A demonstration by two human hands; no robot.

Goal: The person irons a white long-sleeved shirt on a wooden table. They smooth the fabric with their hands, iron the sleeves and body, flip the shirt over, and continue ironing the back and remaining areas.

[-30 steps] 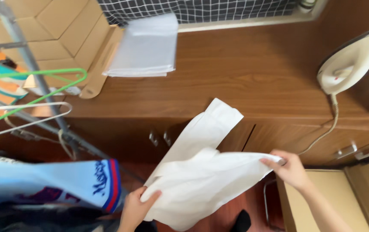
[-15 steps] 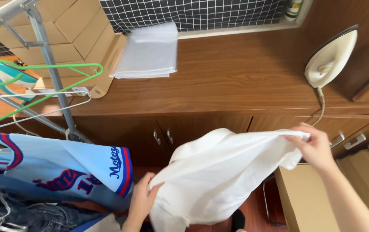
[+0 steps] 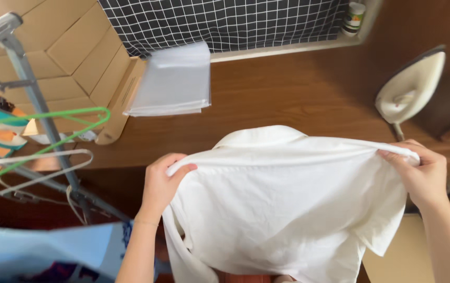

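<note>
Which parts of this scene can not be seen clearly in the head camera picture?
- White shirt: its lower part is cut off by the bottom edge.
- Left hand and right hand: some fingers are hidden behind the shirt's fabric.
- Iron: its cord goes behind the right hand.
- Blue garment: cut off by the bottom edge.

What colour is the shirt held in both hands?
The shirt is plain white, seen in the head view.

Bright, even daylight, soft shadows, mild glare on white cloth; edges slightly stretched, sharp focus.
</note>
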